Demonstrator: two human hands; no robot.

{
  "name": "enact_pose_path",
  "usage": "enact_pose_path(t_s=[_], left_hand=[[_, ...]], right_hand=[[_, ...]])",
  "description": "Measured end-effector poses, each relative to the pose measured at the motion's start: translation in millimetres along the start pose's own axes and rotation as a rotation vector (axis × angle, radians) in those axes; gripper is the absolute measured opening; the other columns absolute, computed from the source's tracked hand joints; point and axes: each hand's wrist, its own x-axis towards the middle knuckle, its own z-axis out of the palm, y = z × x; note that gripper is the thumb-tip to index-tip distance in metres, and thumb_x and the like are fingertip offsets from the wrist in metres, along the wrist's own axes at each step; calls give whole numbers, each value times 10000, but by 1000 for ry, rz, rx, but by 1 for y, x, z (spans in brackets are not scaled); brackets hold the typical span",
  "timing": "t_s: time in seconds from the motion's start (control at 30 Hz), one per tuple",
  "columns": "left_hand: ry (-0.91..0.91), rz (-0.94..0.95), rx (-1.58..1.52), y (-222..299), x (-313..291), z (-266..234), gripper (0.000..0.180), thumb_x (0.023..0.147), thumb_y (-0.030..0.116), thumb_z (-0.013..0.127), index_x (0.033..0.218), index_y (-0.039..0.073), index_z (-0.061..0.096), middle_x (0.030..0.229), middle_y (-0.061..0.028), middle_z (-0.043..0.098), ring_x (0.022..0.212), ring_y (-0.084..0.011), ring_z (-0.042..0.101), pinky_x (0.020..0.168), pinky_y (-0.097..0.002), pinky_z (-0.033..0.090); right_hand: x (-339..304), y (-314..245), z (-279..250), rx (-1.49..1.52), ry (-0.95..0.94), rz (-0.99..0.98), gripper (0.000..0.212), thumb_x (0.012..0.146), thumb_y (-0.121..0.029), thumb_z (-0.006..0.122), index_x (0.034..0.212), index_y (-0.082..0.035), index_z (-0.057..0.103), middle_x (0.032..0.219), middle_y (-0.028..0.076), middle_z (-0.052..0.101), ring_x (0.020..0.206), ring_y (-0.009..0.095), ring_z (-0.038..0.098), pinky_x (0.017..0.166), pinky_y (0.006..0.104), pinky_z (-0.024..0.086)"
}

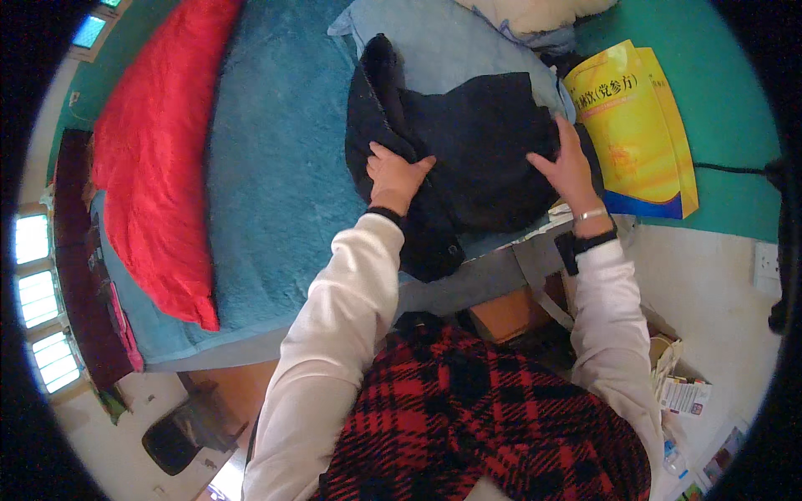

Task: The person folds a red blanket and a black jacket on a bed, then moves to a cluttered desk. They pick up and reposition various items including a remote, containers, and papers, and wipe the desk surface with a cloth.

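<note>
A black garment (484, 142) lies folded on the bed, its lower flap hanging over the front edge. A small round button shows on that flap. My left hand (394, 179) is at the garment's left part, with bent fingers closed on the cloth and the thumb pointing right. At the right edge of the garment rests my right hand (572, 175), thumb and forefinger spread apart against the fabric. Its other fingers are partly hidden. Which kind of garment it is, I cannot tell.
The bed has a blue-teal fuzzy cover (259, 167) and a red blanket (159, 167) at left. Behind the garment lie a light blue pillow (443, 42) and a cream one (543, 12). A yellow bag (631, 125) stands at right against the green wall (727, 100).
</note>
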Motion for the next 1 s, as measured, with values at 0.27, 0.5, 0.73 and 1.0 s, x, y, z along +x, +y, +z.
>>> enact_pose_path(t_s=[0.27,0.5,0.73,1.0], left_hand=[[-24,238,-145,-63,40,-47,409,687,80,594,1071,-21,496,1020,-264,589,1010,-409,543,855,-424,453],[-128,52,-1006,-172,-2,-160,565,624,-58,469,1188,-16,477,1030,-89,575,890,-212,547,781,-285,444],[4,140,-1281,-324,-45,-266,474,694,29,494,1165,-23,504,1049,-129,600,958,-253,572,830,-337,459],[454,166,190,-418,-106,-229,231,792,214,591,958,54,615,994,-150,619,943,-359,564,807,-391,457]], right_hand=[[44,-4,17,1,-149,143,690,706,-297,694,1275,-39,403,1166,234,530,1066,380,516,894,387,417],[40,-42,20,-77,-25,101,419,732,-273,658,1076,-51,565,923,186,618,834,362,589,743,417,467],[51,-149,60,232,-86,-180,437,759,-238,655,1141,-66,531,1050,166,583,893,309,589,777,357,476],[-20,-147,92,197,-187,-69,236,816,-230,605,946,-34,625,825,101,629,775,249,628,693,330,491]])
